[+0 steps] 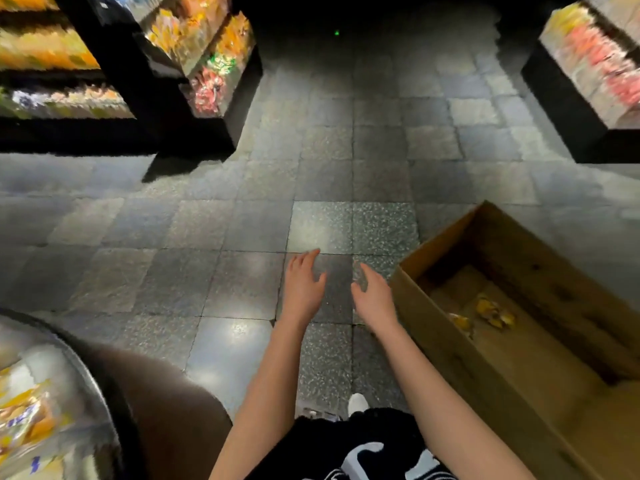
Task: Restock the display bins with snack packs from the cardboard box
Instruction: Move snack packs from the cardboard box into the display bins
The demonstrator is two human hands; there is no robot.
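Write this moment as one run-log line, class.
left hand: open, empty | right hand: open, empty, beside cardboard box | box contents: few yellow snack packs

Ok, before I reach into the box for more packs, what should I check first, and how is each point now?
1. Left hand free: ok, open and holding nothing.
2. Right hand free: ok, open, beside the cardboard box.
3. Top of the cardboard box open: ok.
4. Snack packs in the box: ok, a few yellow ones lie on its bottom.
5. Room in the round bin at lower left: cannot tell, it is cut off and blurred.
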